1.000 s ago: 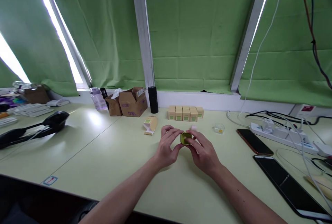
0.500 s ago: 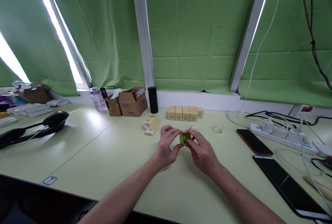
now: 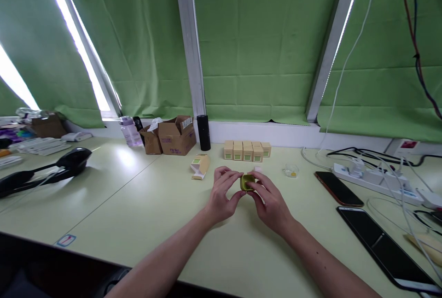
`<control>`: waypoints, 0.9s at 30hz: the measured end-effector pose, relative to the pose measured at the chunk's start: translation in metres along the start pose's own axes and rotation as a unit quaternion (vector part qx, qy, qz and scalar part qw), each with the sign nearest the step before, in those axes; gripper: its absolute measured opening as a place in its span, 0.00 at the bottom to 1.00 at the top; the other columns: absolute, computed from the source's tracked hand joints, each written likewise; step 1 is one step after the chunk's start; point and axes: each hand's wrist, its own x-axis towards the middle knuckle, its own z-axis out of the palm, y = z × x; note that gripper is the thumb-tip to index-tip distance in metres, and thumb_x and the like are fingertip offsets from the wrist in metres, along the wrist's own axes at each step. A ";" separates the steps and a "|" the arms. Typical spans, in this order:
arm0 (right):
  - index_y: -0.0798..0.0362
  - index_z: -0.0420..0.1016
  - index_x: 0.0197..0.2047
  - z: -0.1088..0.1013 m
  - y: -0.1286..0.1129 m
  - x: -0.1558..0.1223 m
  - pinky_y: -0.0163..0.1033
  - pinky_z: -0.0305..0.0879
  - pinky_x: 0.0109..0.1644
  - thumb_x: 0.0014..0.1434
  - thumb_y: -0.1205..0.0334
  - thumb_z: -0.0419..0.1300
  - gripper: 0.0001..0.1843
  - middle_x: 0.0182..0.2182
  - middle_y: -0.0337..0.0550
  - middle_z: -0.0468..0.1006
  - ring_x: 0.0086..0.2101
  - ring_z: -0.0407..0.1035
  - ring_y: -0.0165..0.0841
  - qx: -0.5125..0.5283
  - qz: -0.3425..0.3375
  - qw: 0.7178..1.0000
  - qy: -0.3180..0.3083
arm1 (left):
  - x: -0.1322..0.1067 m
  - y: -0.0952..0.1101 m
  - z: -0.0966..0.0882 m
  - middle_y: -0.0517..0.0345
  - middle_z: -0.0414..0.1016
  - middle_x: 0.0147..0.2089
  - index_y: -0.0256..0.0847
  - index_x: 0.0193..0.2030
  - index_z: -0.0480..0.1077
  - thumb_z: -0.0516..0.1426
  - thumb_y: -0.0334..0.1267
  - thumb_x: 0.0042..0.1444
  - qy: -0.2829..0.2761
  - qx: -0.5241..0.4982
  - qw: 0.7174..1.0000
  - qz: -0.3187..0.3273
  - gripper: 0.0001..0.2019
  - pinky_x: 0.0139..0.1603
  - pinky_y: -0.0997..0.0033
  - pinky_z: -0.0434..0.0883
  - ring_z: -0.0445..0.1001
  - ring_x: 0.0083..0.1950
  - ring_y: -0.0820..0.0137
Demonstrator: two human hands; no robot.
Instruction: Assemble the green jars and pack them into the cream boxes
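A small olive-green case [image 3: 247, 182] is held just above the pale green table [image 3: 138, 196], pinched between both hands. My left hand [image 3: 223, 195] grips its left side with thumb and fingertips. My right hand [image 3: 271, 201] closes on its right side. Just behind the hands lies a tiny pale piece [image 3: 257, 169]. A row of small tan boxes with green labels [image 3: 247, 150] stands further back. One tan box [image 3: 200, 166] lies open on its side to the left.
Two brown cartons [image 3: 172, 135], a black cylinder [image 3: 203, 132] and a clear bottle [image 3: 130, 131] stand along the back. A small clear dish [image 3: 292, 170], two phones [image 3: 339, 189], a power strip [image 3: 375, 177] and cables lie right. A black handheld device [image 3: 44, 171] lies left.
Both hands stay on the green case, which has lifted very slightly; the fingers have shifted a little around it. Nothing else has moved.
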 end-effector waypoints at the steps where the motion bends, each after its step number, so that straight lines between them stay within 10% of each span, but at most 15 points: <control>1: 0.49 0.73 0.60 0.001 0.000 -0.001 0.55 0.78 0.59 0.70 0.71 0.56 0.18 0.60 0.57 0.76 0.60 0.73 0.46 0.014 0.022 1.000 0.005 | 0.000 0.000 -0.001 0.42 0.80 0.52 0.41 0.64 0.71 0.62 0.37 0.64 -0.003 -0.002 1.000 -0.001 0.22 0.56 0.44 0.70 0.68 0.55 0.52; 9: 0.50 0.76 0.52 0.008 -0.002 -0.001 0.48 0.82 0.46 0.69 0.48 0.62 0.16 0.45 0.50 0.84 0.40 0.80 0.38 0.292 0.303 0.905 0.057 | 0.000 0.004 -0.007 0.42 0.77 0.57 0.41 0.64 0.67 0.57 0.34 0.64 -0.022 -0.017 0.999 -0.020 0.21 0.59 0.43 0.67 0.65 0.58 0.51; 18: 0.54 0.76 0.35 0.007 -0.008 0.009 0.43 0.79 0.33 0.57 0.31 0.67 0.30 0.30 0.45 0.82 0.29 0.80 0.38 0.427 0.443 0.787 0.056 | 0.000 0.008 -0.002 0.43 0.73 0.62 0.44 0.67 0.66 0.58 0.26 0.61 -0.054 0.041 0.998 0.004 0.27 0.62 0.43 0.67 0.64 0.61 0.51; 27: 0.52 0.73 0.36 0.013 -0.012 0.004 0.38 0.71 0.22 0.55 0.25 0.63 0.35 0.21 0.40 0.77 0.20 0.74 0.36 0.411 0.467 0.782 0.019 | -0.004 0.003 0.003 0.46 0.75 0.58 0.44 0.65 0.70 0.59 0.26 0.62 -0.100 0.034 0.994 -0.020 0.24 0.62 0.47 0.70 0.62 0.61 0.53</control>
